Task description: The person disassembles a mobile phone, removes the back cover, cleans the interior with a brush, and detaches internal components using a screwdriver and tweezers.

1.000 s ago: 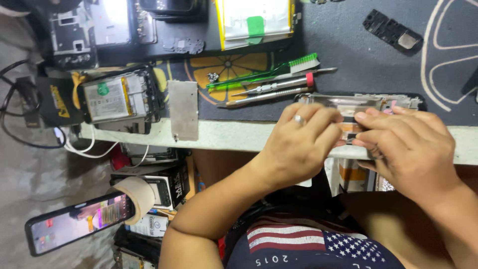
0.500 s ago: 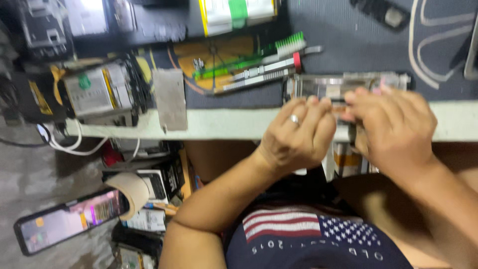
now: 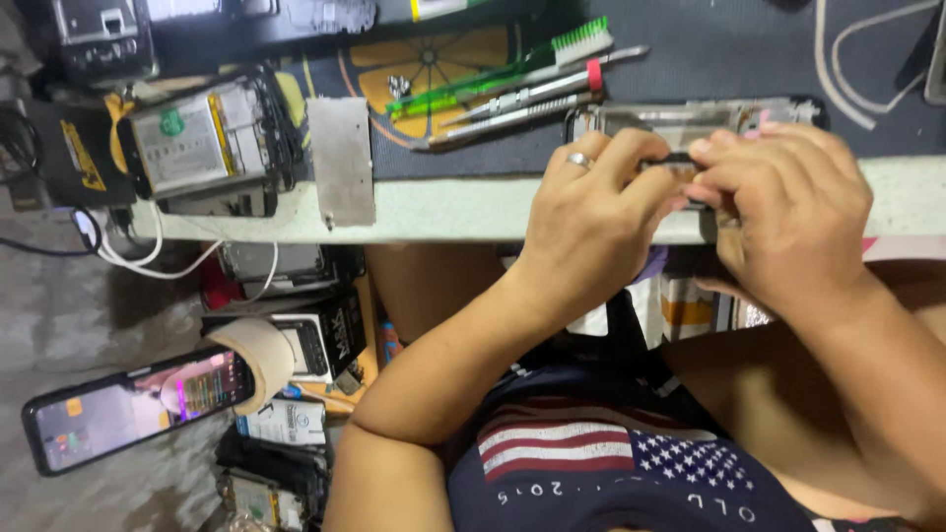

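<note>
An opened phone frame (image 3: pixel 690 120), silvery and long, lies at the front edge of the dark work mat (image 3: pixel 690 59). My left hand (image 3: pixel 591 222), with a ring on one finger, grips the frame's near side with fingers curled. Pressed close against it from the right, my right hand (image 3: pixel 788 212) pinches a small dark part (image 3: pixel 680 158) at the frame. The fingertips of both hands meet over the frame and hide its near edge.
On the mat to the left of the frame lie a green brush (image 3: pixel 512 64), a metal tool with a red collar (image 3: pixel 532 94), a flat metal plate (image 3: pixel 340 163) and an opened phone with its battery showing (image 3: pixel 202 143). Below the table edge (image 3: pixel 443 212) are boxes and a lit phone (image 3: pixel 133 409).
Both hands have stayed on the phone frame at the table edge, with only small finger shifts. The view has drifted slightly.
</note>
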